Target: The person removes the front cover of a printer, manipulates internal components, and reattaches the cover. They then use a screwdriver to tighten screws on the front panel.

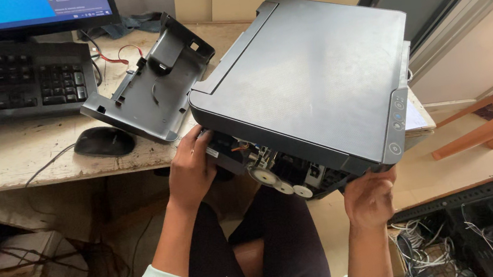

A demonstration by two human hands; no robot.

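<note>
1 dark printer [308, 81] is being gripped above the lap: left hand [191, 170] curled into its open side, right hand [370, 198] clasping its corner; 1 detached panel [149, 84], 1 mouse [104, 141], 1 keyboard [11, 86] are lying on the worn desk [4, 155]

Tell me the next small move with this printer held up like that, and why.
Probably lower the printer so its near edge rests on the desk. It is tilted in mid-air over the lap, held only by the left hand at the open side, where white gears show, and the right hand under the corner. A detached black panel already takes up desk space beside it.
</note>
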